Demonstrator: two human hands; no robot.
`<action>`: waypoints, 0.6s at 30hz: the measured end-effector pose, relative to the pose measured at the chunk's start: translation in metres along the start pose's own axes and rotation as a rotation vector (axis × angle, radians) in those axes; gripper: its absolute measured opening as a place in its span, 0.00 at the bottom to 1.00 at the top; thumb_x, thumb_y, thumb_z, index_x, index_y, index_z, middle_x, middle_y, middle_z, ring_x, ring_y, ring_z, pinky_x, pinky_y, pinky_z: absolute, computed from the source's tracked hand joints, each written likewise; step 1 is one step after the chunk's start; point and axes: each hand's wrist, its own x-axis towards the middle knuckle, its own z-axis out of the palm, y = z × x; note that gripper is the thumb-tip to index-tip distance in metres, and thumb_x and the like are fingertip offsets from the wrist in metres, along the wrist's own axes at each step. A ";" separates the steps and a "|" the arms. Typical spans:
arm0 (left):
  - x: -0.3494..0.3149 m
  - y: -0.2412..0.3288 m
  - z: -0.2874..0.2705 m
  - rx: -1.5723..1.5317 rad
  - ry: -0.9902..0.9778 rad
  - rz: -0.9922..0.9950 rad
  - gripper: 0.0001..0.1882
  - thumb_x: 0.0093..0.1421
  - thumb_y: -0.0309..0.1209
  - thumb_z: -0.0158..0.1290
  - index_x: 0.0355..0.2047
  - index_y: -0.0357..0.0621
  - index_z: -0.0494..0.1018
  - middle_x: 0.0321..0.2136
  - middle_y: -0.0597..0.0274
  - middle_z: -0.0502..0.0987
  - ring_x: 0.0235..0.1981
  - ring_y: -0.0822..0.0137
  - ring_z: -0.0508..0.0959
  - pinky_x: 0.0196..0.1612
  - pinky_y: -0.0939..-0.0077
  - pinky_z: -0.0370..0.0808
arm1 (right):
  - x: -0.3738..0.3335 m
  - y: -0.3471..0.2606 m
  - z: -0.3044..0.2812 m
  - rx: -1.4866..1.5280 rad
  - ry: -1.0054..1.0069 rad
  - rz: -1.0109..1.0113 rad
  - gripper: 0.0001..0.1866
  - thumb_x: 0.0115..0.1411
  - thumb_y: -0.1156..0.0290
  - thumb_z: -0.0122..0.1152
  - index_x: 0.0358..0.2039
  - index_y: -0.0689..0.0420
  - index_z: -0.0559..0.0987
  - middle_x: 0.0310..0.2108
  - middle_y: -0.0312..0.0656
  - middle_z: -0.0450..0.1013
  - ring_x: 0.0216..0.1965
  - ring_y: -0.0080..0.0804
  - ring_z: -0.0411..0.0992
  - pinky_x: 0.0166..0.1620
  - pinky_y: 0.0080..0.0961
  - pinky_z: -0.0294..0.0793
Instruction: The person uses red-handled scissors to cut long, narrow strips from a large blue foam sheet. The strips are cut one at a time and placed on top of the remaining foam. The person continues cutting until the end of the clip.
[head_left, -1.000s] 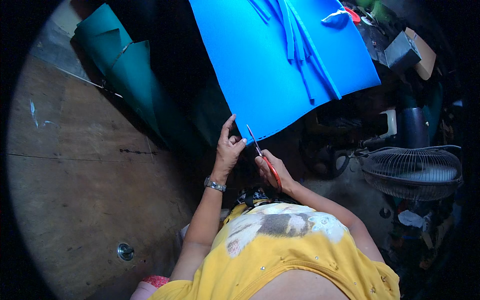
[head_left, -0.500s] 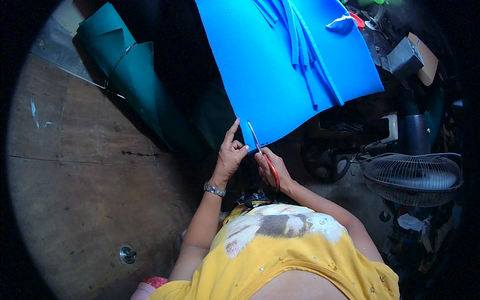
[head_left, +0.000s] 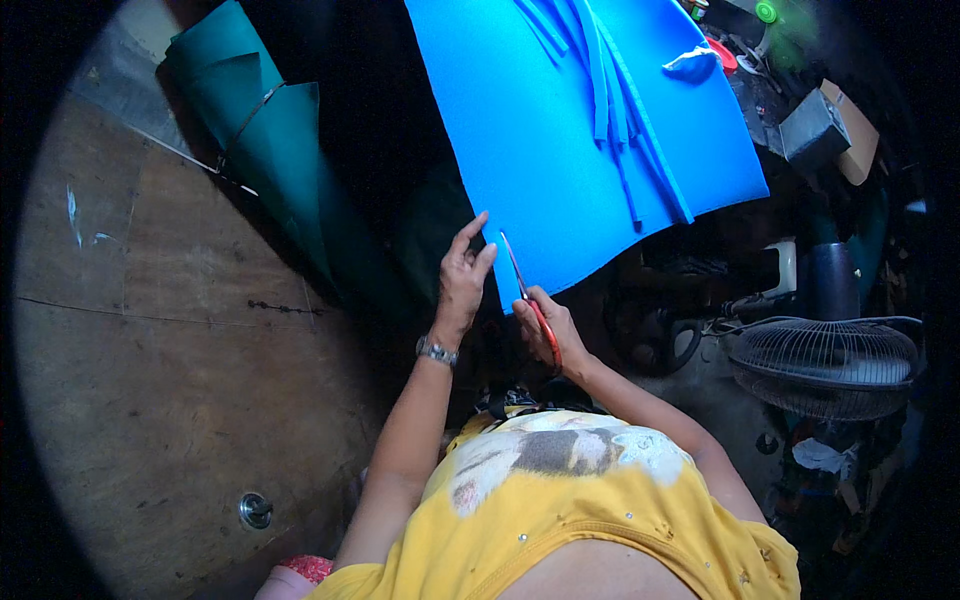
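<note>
Head view: a large bright blue foam sheet [head_left: 560, 130] lies spread out ahead of the person, reaching from the near middle to the far edge. The left hand [head_left: 463, 278] rests at the sheet's near left corner, fingers stretched out and mostly open, thumb and fingertips pinching or steadying the edge; how firmly it grips cannot be told. The right hand [head_left: 548, 330], just to the right of it, is closed around the red handles of a pair of scissors [head_left: 527, 296], whose slim blades point away from the person and meet the near edge of the sheet. Whether the blades are parted is too small to tell.

Several long, narrow blue foam strips [head_left: 615, 110] lie on the far part of the sheet, so some strips appear already cut off. The blades sit right at the near border, so this cut looks barely begun, and most of the sheet is still whole.

To the left, a dark green rolled sheet [head_left: 265, 150] leans over a worn wooden floor [head_left: 150, 400]. To the right stands a black wire-caged fan [head_left: 825, 355] among dim clutter.
</note>
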 end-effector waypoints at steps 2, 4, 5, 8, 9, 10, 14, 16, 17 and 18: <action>0.014 0.001 -0.001 0.073 0.006 -0.043 0.29 0.59 0.24 0.54 0.61 0.45 0.63 0.40 0.69 0.72 0.30 0.82 0.66 0.38 0.85 0.70 | 0.004 -0.003 -0.002 0.017 -0.027 0.007 0.23 0.65 0.46 0.50 0.38 0.57 0.69 0.20 0.34 0.65 0.22 0.19 0.64 0.25 0.22 0.65; 0.018 0.002 -0.001 0.116 -0.013 -0.004 0.31 0.57 0.20 0.53 0.62 0.49 0.64 0.39 0.72 0.69 0.25 0.82 0.63 0.31 0.88 0.67 | 0.012 -0.006 -0.005 0.031 -0.063 0.010 0.25 0.65 0.44 0.49 0.39 0.57 0.69 0.24 0.36 0.66 0.25 0.20 0.65 0.28 0.23 0.67; 0.017 0.004 -0.003 0.129 -0.022 -0.025 0.32 0.56 0.19 0.53 0.62 0.50 0.63 0.43 0.71 0.67 0.25 0.83 0.63 0.29 0.88 0.67 | 0.019 -0.009 -0.007 0.029 -0.067 -0.082 0.26 0.65 0.43 0.48 0.40 0.57 0.68 0.26 0.37 0.66 0.27 0.21 0.65 0.30 0.23 0.67; 0.014 0.009 -0.004 0.064 -0.053 -0.060 0.37 0.54 0.17 0.52 0.65 0.53 0.59 0.42 0.71 0.67 0.22 0.83 0.63 0.26 0.87 0.66 | 0.035 -0.017 -0.010 -0.007 -0.080 -0.201 0.29 0.64 0.41 0.46 0.42 0.58 0.68 0.31 0.39 0.67 0.32 0.23 0.66 0.35 0.24 0.68; 0.014 0.011 -0.004 0.025 -0.063 -0.067 0.39 0.54 0.17 0.51 0.66 0.54 0.57 0.39 0.71 0.68 0.22 0.83 0.62 0.26 0.87 0.66 | 0.037 -0.019 -0.009 -0.020 -0.082 -0.199 0.29 0.64 0.40 0.46 0.42 0.59 0.68 0.32 0.40 0.67 0.34 0.24 0.66 0.36 0.24 0.67; 0.014 0.012 -0.004 0.023 -0.063 -0.079 0.40 0.54 0.17 0.51 0.67 0.55 0.55 0.35 0.71 0.68 0.21 0.83 0.62 0.25 0.87 0.65 | 0.038 -0.021 -0.009 -0.051 -0.076 -0.195 0.30 0.64 0.40 0.46 0.41 0.60 0.68 0.33 0.41 0.67 0.35 0.24 0.66 0.38 0.24 0.67; 0.015 0.018 -0.008 0.040 -0.095 -0.118 0.43 0.54 0.20 0.53 0.69 0.55 0.49 0.24 0.74 0.68 0.20 0.83 0.62 0.23 0.87 0.62 | 0.028 -0.023 -0.005 0.000 0.008 -0.035 0.24 0.64 0.45 0.51 0.36 0.58 0.70 0.21 0.36 0.66 0.22 0.24 0.65 0.26 0.26 0.67; 0.015 0.019 -0.009 0.049 -0.120 -0.135 0.44 0.54 0.22 0.53 0.69 0.55 0.48 0.22 0.75 0.68 0.20 0.83 0.63 0.23 0.87 0.62 | 0.026 -0.023 -0.004 -0.056 0.068 -0.121 0.22 0.65 0.47 0.51 0.35 0.57 0.70 0.16 0.34 0.64 0.16 0.24 0.64 0.21 0.25 0.65; 0.016 0.019 -0.009 0.042 -0.127 -0.142 0.44 0.54 0.22 0.53 0.69 0.55 0.48 0.21 0.75 0.68 0.20 0.83 0.62 0.23 0.87 0.61 | 0.027 -0.024 -0.005 -0.079 0.059 -0.127 0.22 0.65 0.47 0.49 0.36 0.56 0.69 0.17 0.34 0.64 0.16 0.23 0.64 0.20 0.23 0.65; 0.016 0.020 -0.010 0.046 -0.132 -0.158 0.44 0.54 0.22 0.54 0.69 0.55 0.48 0.20 0.76 0.67 0.19 0.83 0.62 0.23 0.87 0.61 | 0.030 -0.025 -0.006 -0.130 0.043 -0.068 0.21 0.66 0.47 0.48 0.37 0.55 0.69 0.17 0.34 0.64 0.16 0.22 0.65 0.19 0.21 0.65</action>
